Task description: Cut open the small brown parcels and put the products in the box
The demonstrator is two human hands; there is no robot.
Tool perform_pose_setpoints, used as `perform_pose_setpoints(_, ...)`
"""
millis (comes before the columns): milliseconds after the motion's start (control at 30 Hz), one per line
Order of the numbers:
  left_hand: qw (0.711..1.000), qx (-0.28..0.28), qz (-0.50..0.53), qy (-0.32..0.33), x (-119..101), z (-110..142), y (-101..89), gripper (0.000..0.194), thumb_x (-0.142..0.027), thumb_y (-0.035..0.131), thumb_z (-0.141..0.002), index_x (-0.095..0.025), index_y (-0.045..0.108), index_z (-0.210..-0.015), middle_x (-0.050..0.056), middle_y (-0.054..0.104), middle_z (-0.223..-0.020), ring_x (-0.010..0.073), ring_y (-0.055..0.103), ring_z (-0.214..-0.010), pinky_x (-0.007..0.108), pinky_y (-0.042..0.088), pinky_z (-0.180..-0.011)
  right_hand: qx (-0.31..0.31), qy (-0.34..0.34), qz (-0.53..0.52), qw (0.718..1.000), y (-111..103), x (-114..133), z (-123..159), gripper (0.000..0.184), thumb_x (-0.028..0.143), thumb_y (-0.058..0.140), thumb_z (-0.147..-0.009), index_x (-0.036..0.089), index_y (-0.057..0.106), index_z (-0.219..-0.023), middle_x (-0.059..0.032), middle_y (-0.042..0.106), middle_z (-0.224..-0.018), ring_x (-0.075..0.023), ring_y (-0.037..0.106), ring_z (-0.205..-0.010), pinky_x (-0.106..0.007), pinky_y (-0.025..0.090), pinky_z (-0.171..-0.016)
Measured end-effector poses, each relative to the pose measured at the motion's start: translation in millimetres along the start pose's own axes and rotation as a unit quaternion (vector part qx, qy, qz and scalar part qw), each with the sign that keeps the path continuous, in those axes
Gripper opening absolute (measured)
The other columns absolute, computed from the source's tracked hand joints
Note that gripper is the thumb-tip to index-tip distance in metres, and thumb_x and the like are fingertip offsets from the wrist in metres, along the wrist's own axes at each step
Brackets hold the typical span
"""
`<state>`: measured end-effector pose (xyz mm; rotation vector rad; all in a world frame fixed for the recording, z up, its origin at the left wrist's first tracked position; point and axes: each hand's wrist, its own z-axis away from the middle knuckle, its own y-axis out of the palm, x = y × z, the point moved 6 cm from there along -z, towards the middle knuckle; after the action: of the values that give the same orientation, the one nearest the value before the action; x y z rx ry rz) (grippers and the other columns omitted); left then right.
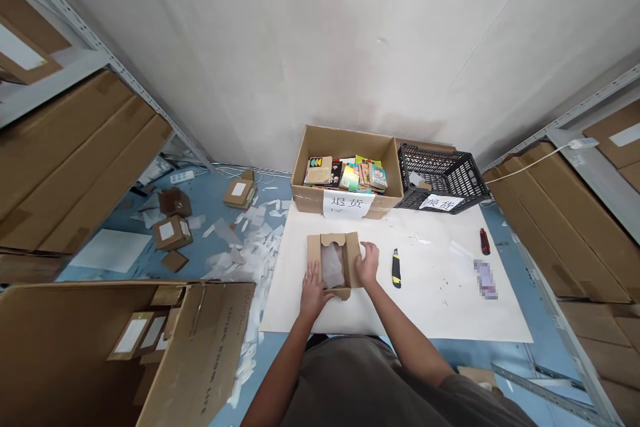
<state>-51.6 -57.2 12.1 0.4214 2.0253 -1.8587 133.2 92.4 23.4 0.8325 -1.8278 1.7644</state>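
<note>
A small cardboard box (353,259) lies on the white table with its flaps spread apart. Inside it is a sheet of translucent wrapping (332,265); whatever lies under the wrapping is hard to make out. My left hand (314,290) holds the box at its left flap and lower corner, fingers on the flap and thumb near the bottom edge. On the other side, my right hand (369,265) grips the right flap. To the right of that hand lies a yellow and black box cutter (396,269), touched by neither hand.
Behind the small box stand a large carton (310,199) of booklets and small boxes, and a black plastic crate (450,177). A red cutter (485,241) lies at right. Paper scraps (255,240) litter the floor; a big carton (215,347) stands at left, shelves on both sides.
</note>
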Motion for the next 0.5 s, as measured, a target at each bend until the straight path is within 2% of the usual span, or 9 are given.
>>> perform_pose_setpoints(33,1.0,-0.005,0.001,0.007,0.2,-0.3,2.2,0.027,-0.04,0.086,-0.076,-0.019,0.069,-0.073,0.012,0.026,-0.172,0.0438,0.014,-0.159,0.061,0.038,-0.118,0.028,-0.051,0.008,0.998,6.2,14.0,0.2,0.041,0.017,0.051,-0.088,0.02,0.064,-0.127,-0.0139,0.063,-0.127,-0.0284,0.057,-0.122,-0.041,0.047,-0.105)
perform_pose_setpoints(100,1.0,-0.016,0.0,0.021,0.6,-1.2,5.1,0.027,-0.039,0.085,-0.076,-0.018,0.069,-0.073,0.012,0.028,-0.171,0.0428,0.012,-0.159,0.061,0.034,-0.12,0.134,-0.104,0.032,0.985,32.8,36.4,4.4,0.032,0.016,0.051,-0.089,0.022,0.068,-0.115,-0.0107,0.068,-0.116,-0.0259,0.063,-0.109,-0.037,0.05,-0.098)
perform_pose_setpoints(167,0.999,-0.024,0.001,0.031,1.2,-1.5,7.2,0.026,-0.04,0.085,-0.077,-0.018,0.07,-0.075,0.012,0.03,-0.17,0.0417,0.012,-0.159,0.061,0.03,-0.123,0.228,-0.093,0.078,0.966,64.7,46.3,9.0,0.029,0.015,0.057,-0.086,0.02,0.07,-0.112,-0.0119,0.068,-0.119,-0.0267,0.065,-0.107,-0.035,0.05,-0.095)
perform_pose_setpoints(200,0.999,-0.025,0.002,0.032,1.6,-1.3,8.1,0.027,-0.041,0.085,-0.076,-0.018,0.071,-0.076,0.012,0.031,-0.17,0.0412,0.012,-0.16,0.06,0.029,-0.124,0.252,-0.073,0.103,0.959,78.2,46.7,9.3,0.033,0.014,0.061,-0.084,0.019,0.069,-0.116,-0.0138,0.066,-0.126,-0.0284,0.063,-0.113,-0.035,0.049,-0.097)
perform_pose_setpoints(300,1.0,-0.016,0.009,0.025,1.9,-0.3,10.4,0.029,-0.043,0.086,-0.075,-0.018,0.072,-0.079,0.013,0.033,-0.169,0.0409,0.012,-0.16,0.06,0.03,-0.124,0.265,-0.007,0.116,0.957,106.3,37.7,2.2,0.068,0.012,0.073,-0.072,0.016,0.057,-0.138,-0.0178,0.05,-0.15,-0.0336,0.046,-0.14,-0.037,0.042,-0.11)
perform_pose_setpoints(367,1.0,-0.002,0.017,0.016,1.0,0.4,11.5,0.03,-0.042,0.088,-0.074,-0.017,0.072,-0.079,0.013,0.032,-0.169,0.0412,0.011,-0.16,0.061,0.029,-0.124,0.276,0.039,0.051,0.959,119.9,27.4,-5.5,0.083,0.01,0.078,-0.063,0.015,0.052,-0.142,-0.0173,0.044,-0.156,-0.0346,0.033,-0.149,-0.038,0.035,-0.116)
perform_pose_setpoints(433,0.999,0.019,0.027,0.008,-0.2,0.9,12.8,0.028,-0.039,0.088,-0.074,-0.017,0.072,-0.077,0.012,0.028,-0.171,0.0415,0.01,-0.16,0.062,0.026,-0.125,0.289,0.08,-0.028,0.954,131.5,17.9,-13.8,0.08,0.011,0.081,-0.058,0.017,0.058,-0.134,-0.0146,0.047,-0.154,-0.0342,0.031,-0.15,-0.038,0.033,-0.118)
perform_pose_setpoints(500,0.999,0.034,0.035,0.0,0.3,1.2,13.4,0.024,-0.035,0.087,-0.076,-0.017,0.072,-0.078,0.012,0.026,-0.171,0.0413,0.01,-0.16,0.065,0.023,-0.126,0.292,0.099,-0.095,0.947,140.4,13.4,-22.9,0.07,0.016,0.084,-0.056,0.02,0.064,-0.122,-0.0111,0.055,-0.146,-0.0327,0.037,-0.147,-0.038,0.035,-0.116)
